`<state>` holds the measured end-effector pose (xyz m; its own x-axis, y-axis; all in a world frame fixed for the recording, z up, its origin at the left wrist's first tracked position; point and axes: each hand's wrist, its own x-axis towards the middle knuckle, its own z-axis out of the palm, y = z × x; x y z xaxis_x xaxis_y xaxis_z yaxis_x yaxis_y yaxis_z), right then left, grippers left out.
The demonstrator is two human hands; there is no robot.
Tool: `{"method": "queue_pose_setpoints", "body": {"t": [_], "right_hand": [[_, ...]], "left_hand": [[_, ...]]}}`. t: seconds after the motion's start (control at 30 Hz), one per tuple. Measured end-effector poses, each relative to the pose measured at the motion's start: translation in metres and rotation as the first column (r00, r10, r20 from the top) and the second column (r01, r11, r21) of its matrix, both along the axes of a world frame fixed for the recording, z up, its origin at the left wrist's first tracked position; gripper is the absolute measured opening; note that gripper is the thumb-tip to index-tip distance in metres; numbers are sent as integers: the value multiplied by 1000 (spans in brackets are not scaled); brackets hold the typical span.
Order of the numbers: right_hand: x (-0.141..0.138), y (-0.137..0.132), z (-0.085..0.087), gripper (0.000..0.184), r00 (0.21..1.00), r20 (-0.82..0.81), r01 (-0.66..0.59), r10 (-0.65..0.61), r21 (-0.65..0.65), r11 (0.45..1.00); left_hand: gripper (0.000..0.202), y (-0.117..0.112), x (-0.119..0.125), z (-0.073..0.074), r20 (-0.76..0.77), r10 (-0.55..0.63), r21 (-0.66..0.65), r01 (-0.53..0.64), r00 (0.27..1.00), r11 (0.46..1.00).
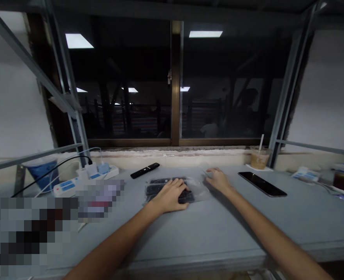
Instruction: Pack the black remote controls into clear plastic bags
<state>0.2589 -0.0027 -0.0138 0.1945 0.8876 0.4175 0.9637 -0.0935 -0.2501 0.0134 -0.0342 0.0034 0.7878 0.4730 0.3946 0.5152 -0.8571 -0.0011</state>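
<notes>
Several black remote controls in clear plastic bags (160, 187) lie side by side on the grey table (218, 229). My left hand (172, 195) lies flat on top of them, fingers stretched out. My right hand (218, 179) rests at the right edge of the clear plastic, fingers curled loosely on it; whether it grips the plastic is unclear. Another black remote (145, 170) lies bare on the table behind the bags, to the left.
A black phone (262, 184) lies to the right. A plastic cup with a straw (259, 156) stands near the window sill. A white power strip with chargers (84, 177) and a black cable sit at the left. Metal frame posts stand at both sides.
</notes>
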Motion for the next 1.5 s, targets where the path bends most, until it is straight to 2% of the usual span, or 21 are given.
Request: {"method": "queue_pose_setpoints", "body": {"t": [0.1,0.23,0.37,0.43,0.57,0.9,1.03,1.13,1.23,1.33,1.4,1.5], "right_hand": [[4,4,-9,40,1000,21,18,-17,-60,998],[4,8,-16,34,999,35,-2,7,-134,991],[3,10,-18,32,998,51,-23,33,-171,985],[2,11,-18,30,997,60,-27,38,-183,983],[0,11,-18,29,996,79,-30,47,-206,978],[2,9,-17,32,980,139,-98,142,-283,954],[3,8,-17,32,971,161,-118,174,-310,943],[3,8,-17,33,968,173,-118,181,-323,939],[3,8,-18,33,967,179,-117,182,-326,938],[3,9,-20,34,968,176,-118,181,-321,940],[4,9,-21,34,968,172,-122,183,-317,941],[5,10,-23,34,968,166,-132,190,-310,942]], "left_hand": [[36,2,-2,-1,31,29,-55,-28,999,998],[41,2,-5,2,4,98,-206,-95,995,974],[77,-3,-4,4,-64,236,-322,-244,970,915],[86,-4,-4,2,-96,317,-354,-329,944,875],[81,-2,-4,-4,-136,370,-365,-394,919,844],[86,12,-4,-8,-104,389,-332,-400,916,854],[86,21,-6,-13,-24,391,-329,-377,920,866],[78,29,-8,-14,70,401,-360,-352,913,864],[61,43,-17,-10,185,489,-340,-412,852,846],[45,61,-36,-5,279,625,-229,-582,729,780],[40,72,-54,-4,242,740,-208,-711,628,671],[42,83,-80,-10,203,825,-228,-794,528,564]]}}
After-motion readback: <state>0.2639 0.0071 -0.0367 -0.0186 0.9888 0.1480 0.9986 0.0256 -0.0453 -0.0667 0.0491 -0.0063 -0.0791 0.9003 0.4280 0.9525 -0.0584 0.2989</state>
